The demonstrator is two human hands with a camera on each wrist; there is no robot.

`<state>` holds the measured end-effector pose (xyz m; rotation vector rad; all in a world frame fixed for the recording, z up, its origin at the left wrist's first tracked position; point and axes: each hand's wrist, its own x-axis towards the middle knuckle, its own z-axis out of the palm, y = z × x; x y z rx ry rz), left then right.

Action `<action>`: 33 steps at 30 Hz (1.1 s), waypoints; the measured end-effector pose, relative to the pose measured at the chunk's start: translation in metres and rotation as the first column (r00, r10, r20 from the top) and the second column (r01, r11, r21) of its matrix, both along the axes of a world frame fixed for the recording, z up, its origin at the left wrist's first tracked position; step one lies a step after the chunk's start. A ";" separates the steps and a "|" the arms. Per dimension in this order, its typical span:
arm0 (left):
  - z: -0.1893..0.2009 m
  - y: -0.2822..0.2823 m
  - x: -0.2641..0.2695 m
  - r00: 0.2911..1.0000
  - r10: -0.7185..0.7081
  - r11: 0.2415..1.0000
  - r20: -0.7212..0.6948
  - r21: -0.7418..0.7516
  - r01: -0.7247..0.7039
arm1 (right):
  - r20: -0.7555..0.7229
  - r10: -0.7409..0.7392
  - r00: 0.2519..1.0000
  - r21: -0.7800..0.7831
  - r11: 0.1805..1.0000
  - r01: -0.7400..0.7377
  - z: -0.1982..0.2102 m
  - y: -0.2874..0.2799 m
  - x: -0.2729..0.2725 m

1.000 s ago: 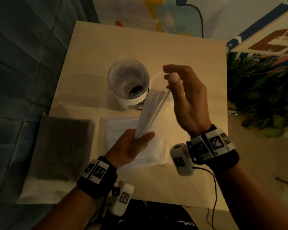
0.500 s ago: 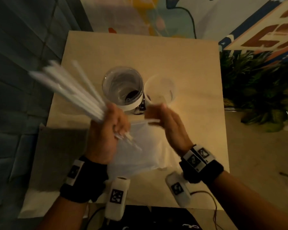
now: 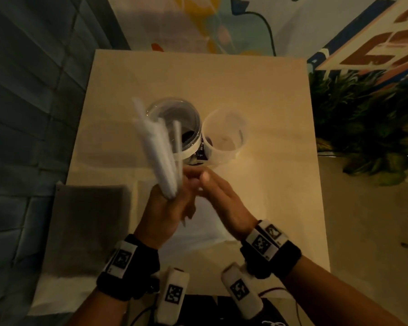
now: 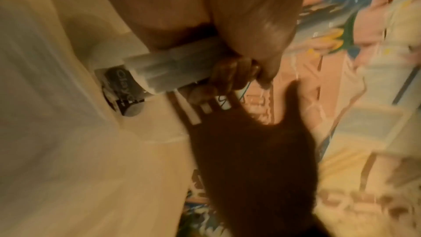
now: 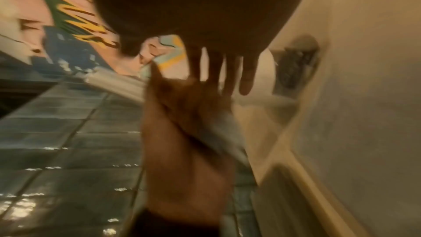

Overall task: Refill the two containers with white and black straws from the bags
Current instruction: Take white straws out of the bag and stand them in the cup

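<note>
Left hand (image 3: 167, 208) grips a bundle of white straws (image 3: 157, 151), fingers curled round its lower end; the bundle rises tilted up and to the left, its upper ends overlapping the near-left rim of the clear container (image 3: 174, 121) in the head view. Motion blur smears the straw tips. In the left wrist view the fingers (image 4: 230, 77) wrap the bundle (image 4: 173, 71), and a few short straw ends project past them.

Right hand (image 3: 222, 201) lies just beside the left, fingers straight and close together, tips at the left hand's knuckles. It holds nothing that can be seen. The right wrist view shows its fingers (image 5: 247, 77) extended toward the left hand (image 5: 187, 133); whether they touch it cannot be told.

Two containers stand side by side near the middle of the table (image 3: 222, 78), touching or nearly so: the clear one on the left, with something dark at its bottom, and a translucent white container (image 3: 224, 135) on the right.

Under both hands a white straw bag (image 3: 203, 231) lies flat. A dark straw bag (image 3: 85, 227) lies to its left, overhanging the table's left edge.

Bare tabletop lies beyond and to the right of the containers, out to the far and right edges. Foliage (image 3: 368, 123) stands off the right edge, and a tiled wall (image 3: 33, 114) off the left.
</note>
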<state>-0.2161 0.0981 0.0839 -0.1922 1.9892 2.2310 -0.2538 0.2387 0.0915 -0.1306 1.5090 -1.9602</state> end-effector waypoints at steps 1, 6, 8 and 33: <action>-0.004 -0.001 0.001 0.997 -0.064 0.998 0.045 0.023 0.063 | -0.073 0.044 0.996 0.006 0.999 -0.044 0.006 0.006 -0.004; -0.013 0.013 0.010 0.906 -0.341 0.939 0.249 0.037 0.343 | -0.190 0.045 0.981 0.036 0.999 -0.039 0.030 0.008 -0.017; -0.020 0.015 0.012 0.924 -0.297 0.954 0.243 0.125 0.274 | -0.160 -0.109 0.981 -0.094 0.991 0.095 0.036 0.009 -0.018; -0.053 0.029 -0.059 0.995 0.025 0.848 -0.097 -0.526 -0.073 | -0.289 -0.481 0.828 -0.186 0.877 0.444 0.054 0.044 -0.115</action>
